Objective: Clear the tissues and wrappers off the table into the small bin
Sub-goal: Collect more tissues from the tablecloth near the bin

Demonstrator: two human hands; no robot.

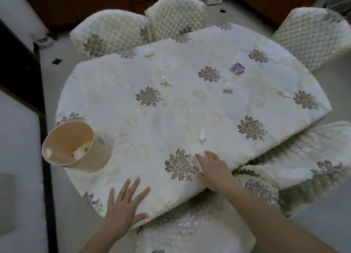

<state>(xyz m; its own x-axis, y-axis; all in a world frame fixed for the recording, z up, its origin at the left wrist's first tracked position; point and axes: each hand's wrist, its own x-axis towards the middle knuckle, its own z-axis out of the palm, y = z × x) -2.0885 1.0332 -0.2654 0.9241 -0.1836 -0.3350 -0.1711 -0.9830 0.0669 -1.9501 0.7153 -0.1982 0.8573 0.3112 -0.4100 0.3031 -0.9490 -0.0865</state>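
Observation:
A small beige bin (62, 138) stands at the table's left edge with crumpled tissues inside. On the cream flowered tablecloth (133, 104) lie several white tissue wads: one near me (202, 134), one mid-table (164, 80), one to its right (228, 87), one at the far edge (148, 51). A purple wrapper (236, 68) lies far right. My left hand (124, 209) rests flat on the near table edge, fingers spread, holding nothing. My right hand (213, 170) lies on the cloth just short of the nearest tissue, fingers apart and empty.
Quilted cream chairs stand around the table: two at the far side (114, 30), (176, 11), one far right (315, 34), one right (307, 157) and one right below me (193, 233). Pale floor tiles and a dark door frame (19, 68) lie to the left.

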